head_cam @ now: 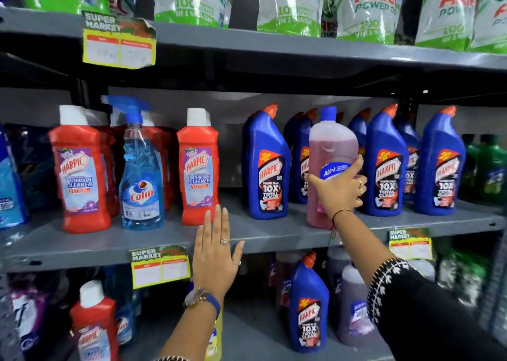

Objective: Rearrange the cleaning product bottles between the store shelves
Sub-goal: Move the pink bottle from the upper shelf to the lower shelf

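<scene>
My right hand (340,189) grips a pink liquid bottle (330,146) with a blue cap, upright on the middle shelf (153,240) among blue Harpic bottles (267,165). My left hand (215,253) is flat and open, fingers together, in front of the shelf edge just below a red Harpic bathroom cleaner (198,168). Further left stand a blue Colin spray bottle (140,174) and another red Harpic bottle (79,171). On the lower shelf stand a blue Harpic bottle (308,305) and a red one (94,325).
Ariel Power Gel pouches (288,3) fill the top shelf. Green bottles (491,168) stand at the far right of the middle shelf. Yellow price tags (160,267) hang on the shelf edges. Purple bottles (354,305) sit on the lower shelf under my right arm.
</scene>
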Available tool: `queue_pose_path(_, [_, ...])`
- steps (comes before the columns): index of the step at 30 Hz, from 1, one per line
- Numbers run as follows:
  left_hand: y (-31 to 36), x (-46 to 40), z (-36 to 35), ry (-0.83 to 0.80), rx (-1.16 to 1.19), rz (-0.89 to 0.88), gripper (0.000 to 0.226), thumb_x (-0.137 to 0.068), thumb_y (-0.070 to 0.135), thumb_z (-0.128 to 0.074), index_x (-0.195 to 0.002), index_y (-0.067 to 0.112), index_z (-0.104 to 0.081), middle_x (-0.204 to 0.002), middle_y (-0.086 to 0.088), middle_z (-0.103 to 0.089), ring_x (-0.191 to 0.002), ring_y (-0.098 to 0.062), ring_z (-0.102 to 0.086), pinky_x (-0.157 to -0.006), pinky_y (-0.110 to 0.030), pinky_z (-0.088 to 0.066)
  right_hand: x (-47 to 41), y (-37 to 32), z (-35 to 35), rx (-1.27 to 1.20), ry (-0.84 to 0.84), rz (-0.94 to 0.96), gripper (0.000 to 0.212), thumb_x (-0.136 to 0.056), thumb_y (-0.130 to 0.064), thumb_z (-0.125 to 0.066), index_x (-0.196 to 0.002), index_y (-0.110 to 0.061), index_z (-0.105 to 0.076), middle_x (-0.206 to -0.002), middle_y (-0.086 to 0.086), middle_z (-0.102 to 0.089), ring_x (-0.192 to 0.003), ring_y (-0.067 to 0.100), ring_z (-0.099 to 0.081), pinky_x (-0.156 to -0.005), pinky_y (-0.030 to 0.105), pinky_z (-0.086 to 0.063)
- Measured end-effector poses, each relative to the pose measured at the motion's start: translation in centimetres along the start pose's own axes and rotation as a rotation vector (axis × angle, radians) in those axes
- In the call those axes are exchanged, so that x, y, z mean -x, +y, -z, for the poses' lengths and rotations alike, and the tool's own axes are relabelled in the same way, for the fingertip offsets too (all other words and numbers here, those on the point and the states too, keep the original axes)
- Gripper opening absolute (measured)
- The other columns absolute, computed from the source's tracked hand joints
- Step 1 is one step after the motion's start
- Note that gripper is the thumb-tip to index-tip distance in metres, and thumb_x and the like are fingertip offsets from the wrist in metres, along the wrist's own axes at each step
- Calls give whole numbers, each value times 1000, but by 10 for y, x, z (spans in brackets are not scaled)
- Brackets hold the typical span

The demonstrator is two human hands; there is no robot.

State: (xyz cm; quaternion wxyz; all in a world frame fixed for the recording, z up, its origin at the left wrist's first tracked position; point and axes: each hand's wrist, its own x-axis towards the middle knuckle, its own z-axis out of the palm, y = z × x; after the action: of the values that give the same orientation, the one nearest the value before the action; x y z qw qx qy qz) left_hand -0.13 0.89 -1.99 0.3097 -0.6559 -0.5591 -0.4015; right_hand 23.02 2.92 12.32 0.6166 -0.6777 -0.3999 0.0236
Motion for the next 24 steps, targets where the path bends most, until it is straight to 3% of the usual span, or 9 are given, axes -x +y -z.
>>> queue_pose_path(9, [0,0,0,-14,-83,-12,74,-93,45,-30,-151,5,-7,-157,-13,-10,-144,-29,-11,-117,-37,-4,74,5,38,-190,-72,23,124,-52,-43,-86,-146,-29,-7,-137,20,-30,-126,39,-33,-101,61,-31])
queue_pose_path(13, [0,1,-1,7,-156,-11,74,-95,46,-27,-151,4,-4,-157,-13,-11,-144,-28,-10,-117,-37,-3,135,54,31,-277,-121,-8,124,-50,-36,-89,-145,-29,-11,-140,19,-30,-127,38,-32,-103,56,-31])
queue_pose_path(17, [-1,0,-5,34,-208,-14,73,-96,46,-27,-151,5,-2,-156,-13,-13,-144,-27,-10,-117,-37,-4,200,122,6,-254,-104,-79,127,-44,-23,-93,-146,-16,-18,-139,24,-33,-127,39,-31,-105,50,-26])
queue_pose_path(24, [-1,-1,-15,150,-196,-30,68,-92,42,-36,-146,4,-19,-150,-17,-30,-139,-29,-18,-116,-34,-3,251,202,-58,-183,-233,-202,127,-43,-20,-93,-144,-19,-17,-137,23,-35,-124,37,-32,-104,53,-28])
